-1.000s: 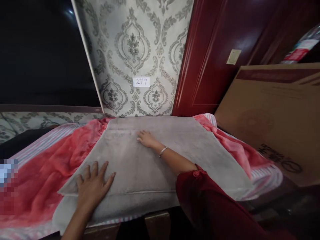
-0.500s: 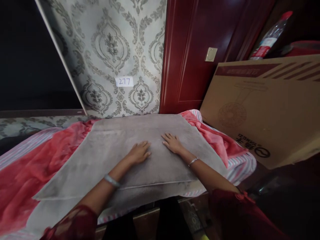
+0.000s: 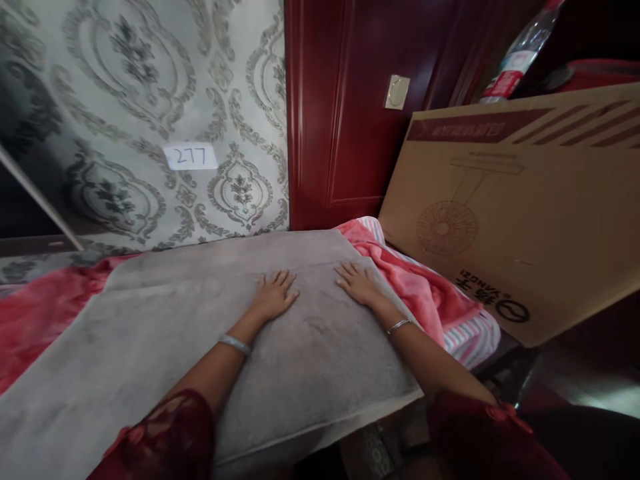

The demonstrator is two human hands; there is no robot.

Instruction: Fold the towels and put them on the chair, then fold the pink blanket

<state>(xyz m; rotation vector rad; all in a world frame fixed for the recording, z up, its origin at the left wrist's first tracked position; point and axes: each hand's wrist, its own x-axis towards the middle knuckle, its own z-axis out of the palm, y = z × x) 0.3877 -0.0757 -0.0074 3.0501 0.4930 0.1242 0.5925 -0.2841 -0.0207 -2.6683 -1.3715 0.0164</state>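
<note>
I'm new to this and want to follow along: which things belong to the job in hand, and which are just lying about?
Seemingly in use:
gray cloth, spread out
left hand and right hand, both resting on it

Seemingly just about:
red blanket, showing beside the cloth
cardboard box
plastic bottle
paper marked 277

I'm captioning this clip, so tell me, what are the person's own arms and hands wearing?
Dark red sleeves end short of the forearms, with a small red trim knot near each cuff. The left hand has a broad pale grey bangle at its wrist; the right hand, a thinner silvery bracelet. Neither hand is gloved.
</note>
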